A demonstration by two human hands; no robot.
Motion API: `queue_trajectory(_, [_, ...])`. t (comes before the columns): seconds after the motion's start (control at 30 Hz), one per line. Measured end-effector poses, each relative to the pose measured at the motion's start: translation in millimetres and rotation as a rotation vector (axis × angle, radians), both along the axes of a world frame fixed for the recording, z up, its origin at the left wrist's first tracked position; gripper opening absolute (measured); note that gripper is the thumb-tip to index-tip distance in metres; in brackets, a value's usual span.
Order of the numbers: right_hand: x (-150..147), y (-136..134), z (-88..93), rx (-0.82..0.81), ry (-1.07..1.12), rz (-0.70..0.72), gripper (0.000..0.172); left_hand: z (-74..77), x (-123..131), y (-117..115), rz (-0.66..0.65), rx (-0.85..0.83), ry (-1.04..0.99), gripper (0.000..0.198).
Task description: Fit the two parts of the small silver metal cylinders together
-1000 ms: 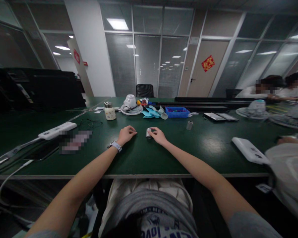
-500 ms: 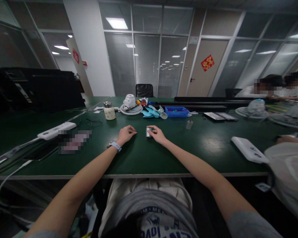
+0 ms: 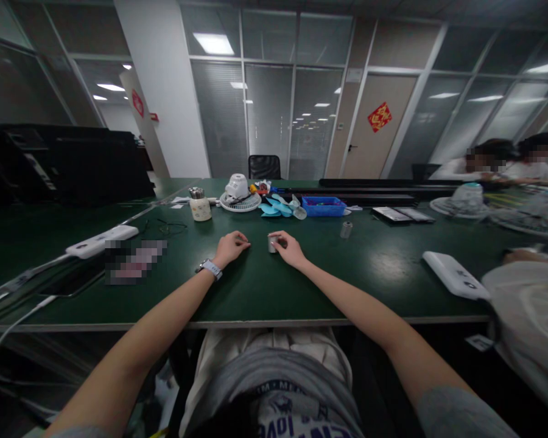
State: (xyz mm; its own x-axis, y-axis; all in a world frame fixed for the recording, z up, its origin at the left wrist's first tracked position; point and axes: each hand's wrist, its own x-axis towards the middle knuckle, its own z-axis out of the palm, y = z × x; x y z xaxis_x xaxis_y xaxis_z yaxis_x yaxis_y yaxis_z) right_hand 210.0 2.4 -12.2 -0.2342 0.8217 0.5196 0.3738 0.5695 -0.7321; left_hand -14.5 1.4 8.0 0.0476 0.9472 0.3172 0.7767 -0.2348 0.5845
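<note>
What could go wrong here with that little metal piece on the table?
The small metal cylinder is held only by the fingertips of the right hand; it might slip and roll across the green table. A sweep of that arm could also knock over the second cylinder standing nearby.

The right hand [image 3: 288, 248] grips a small silver cylinder [image 3: 271, 244] on the green table [image 3: 383, 267]. Just left of the cylinder, the left hand [image 3: 229, 247] rests curled; a second cylinder [image 3: 346, 229] stands right of it.

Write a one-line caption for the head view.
Right hand holds small metal cylinder on green table; left hand rests nearby.
</note>
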Motion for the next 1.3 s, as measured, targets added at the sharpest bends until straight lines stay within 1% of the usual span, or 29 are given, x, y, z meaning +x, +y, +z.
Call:
queue_trajectory(0.07, [1.3,-5.0,2.7,0.1,-0.109,-0.007,0.027,-0.3,-0.1,-0.1,-0.001,-0.001,-0.004,0.016])
queue_trajectory(0.13, [2.0,-9.4,5.9,0.142,-0.188,-0.017,0.033,-0.6,-0.2,-0.2,-0.003,-0.001,-0.012,0.016])
queue_trajectory(0.27, [1.7,-12.7,9.9,0.092,-0.242,-0.075,0.06,-0.8,-0.3,0.1,-0.002,-0.001,-0.014,0.017])
queue_trajectory(0.33, [1.9,-11.5,9.6,0.051,-0.245,-0.114,0.066,-1.1,-0.4,0.6,-0.005,-0.004,-0.014,0.017])
queue_trajectory(0.4, [2.7,-9.2,7.9,0.01,-0.221,-0.145,0.067,-1.5,-0.6,1.1,-0.008,-0.003,-0.016,0.018])
queue_trajectory(0.47, [3.6,-6.3,5.3,-0.013,-0.186,-0.139,0.063,-1.9,-0.8,1.3,-0.009,0.003,-0.014,0.018])
queue_trajectory(0.57, [4.2,-2.3,1.2,-0.008,-0.137,-0.089,0.052,-2.1,-0.8,0.9,-0.008,0.007,-0.011,0.018])
queue_trajectory(0.67, [3.7,0.8,-1.6,-0.035,-0.074,-0.07,0.051,-2.4,-0.7,0.6,-0.006,0.01,-0.018,0.019])
queue_trajectory(0.8, [2.9,3.6,-2.9,-0.165,0.025,-0.02,0.052,-3.4,-0.7,1.2,-0.017,0.01,-0.029,0.025])
queue_trajectory(0.9, [2.2,3.9,-0.6,-0.265,0.107,0.019,0.046,-3.7,-0.8,1.3,-0.042,0.013,-0.016,0.029])
queue_trajectory(1.0, [1.5,0.9,5.8,-0.384,0.208,0.045,0.039,-4.0,-1.0,1.5,-0.047,0.021,0.006,0.028])
queue_trajectory(1.13, [3.3,-3.2,15.6,-0.501,0.304,0.03,0.035,-5.0,-1.4,2.6,-0.05,0.016,-0.007,0.026])
queue_trajectory(1.23, [6.7,0.3,18.4,-0.569,0.39,0.003,0.023,-5.0,-1.4,2.8,-0.048,-0.003,-0.014,0.025])
queue_trajectory(1.3, [8.9,5.7,17.4,-0.604,0.453,-0.015,0.019,-4.4,-1.2,2.3,-0.045,-0.008,-0.006,0.025])
